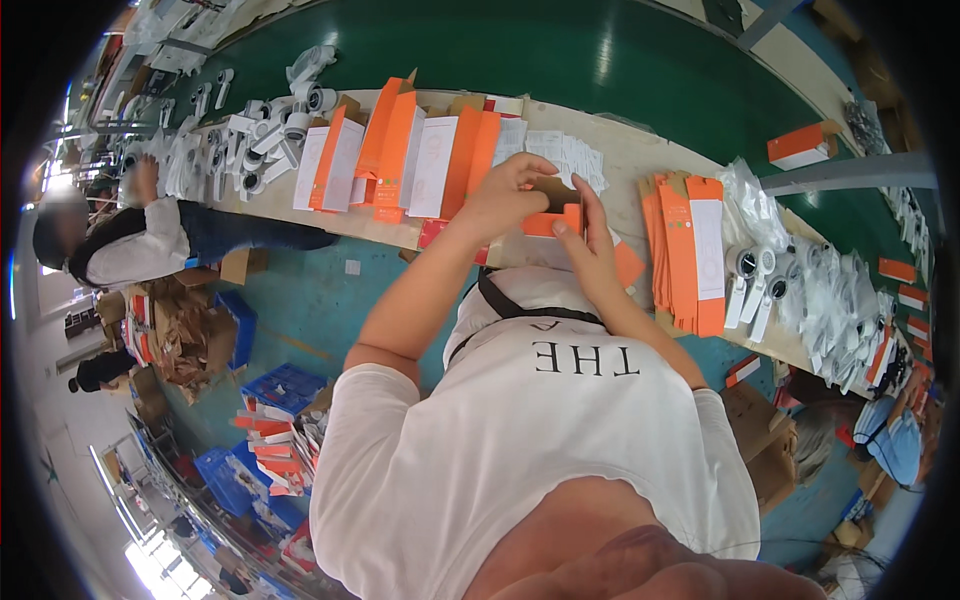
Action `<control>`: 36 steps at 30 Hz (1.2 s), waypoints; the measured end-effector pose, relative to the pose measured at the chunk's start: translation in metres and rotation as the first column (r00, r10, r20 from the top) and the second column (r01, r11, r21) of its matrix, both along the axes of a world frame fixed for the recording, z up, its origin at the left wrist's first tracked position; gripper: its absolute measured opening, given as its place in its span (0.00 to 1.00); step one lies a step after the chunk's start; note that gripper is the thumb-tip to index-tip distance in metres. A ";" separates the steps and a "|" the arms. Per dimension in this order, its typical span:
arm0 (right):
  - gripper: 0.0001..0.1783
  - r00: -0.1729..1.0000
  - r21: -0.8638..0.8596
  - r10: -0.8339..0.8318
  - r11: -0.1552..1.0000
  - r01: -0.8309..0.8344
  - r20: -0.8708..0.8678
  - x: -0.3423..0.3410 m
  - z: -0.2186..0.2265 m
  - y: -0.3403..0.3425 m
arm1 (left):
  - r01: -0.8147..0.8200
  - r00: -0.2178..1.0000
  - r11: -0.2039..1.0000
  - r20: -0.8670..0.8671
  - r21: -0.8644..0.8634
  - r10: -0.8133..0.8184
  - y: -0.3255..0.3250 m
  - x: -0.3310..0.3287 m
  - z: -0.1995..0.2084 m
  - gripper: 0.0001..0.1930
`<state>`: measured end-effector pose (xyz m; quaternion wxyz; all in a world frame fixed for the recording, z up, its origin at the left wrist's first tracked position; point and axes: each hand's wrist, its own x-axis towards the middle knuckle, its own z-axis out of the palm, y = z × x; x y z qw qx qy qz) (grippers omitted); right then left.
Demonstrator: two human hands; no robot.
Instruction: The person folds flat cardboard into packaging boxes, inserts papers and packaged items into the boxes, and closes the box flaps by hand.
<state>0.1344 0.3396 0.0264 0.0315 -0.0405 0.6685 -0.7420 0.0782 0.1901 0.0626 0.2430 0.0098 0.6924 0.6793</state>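
An orange and white cardboard box [541, 224] sits between my two hands at the bench edge, its brown inside showing through the open top. My left hand [503, 197] curls over its left side, fingers bent at the far rim. On the other side, my right hand [592, 248] grips the box with the thumb on the near orange flap and the fingers along the right side. Just beyond the hands lie white printed leaflets [567, 152] in piles. Several open orange and white boxes [392, 150] stand to the left. Flattened orange boxes [688, 250] are stacked at the right.
White handheld devices with round heads [265, 145] crowd the bench at left; more devices [760, 285], some bagged, lie at right. A grey metal bar [850, 175] crosses the right side. Another person [150, 235] works at far left. Blue crates [285, 385] stand on the floor.
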 end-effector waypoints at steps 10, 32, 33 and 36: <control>0.27 0.980 0.201 0.082 0.979 -0.045 -0.182 0.000 0.004 -0.007 | -0.123 0.870 0.940 0.490 0.319 -0.053 -0.026 -0.005 -0.012 0.26; 0.31 0.992 -0.222 -0.026 0.974 0.054 0.127 -0.018 0.003 0.032 | -0.243 0.750 0.891 -0.508 0.385 0.424 0.048 0.044 -0.063 0.15; 0.30 0.987 -0.257 -0.053 0.962 0.091 0.153 -0.017 0.002 0.033 | -0.237 0.754 0.892 -0.507 0.384 0.418 0.046 0.042 -0.061 0.15; 0.28 0.992 -0.298 0.021 0.954 0.018 0.126 -0.018 0.006 0.042 | -0.136 0.658 0.991 -0.749 -0.008 0.084 0.039 0.039 -0.057 0.13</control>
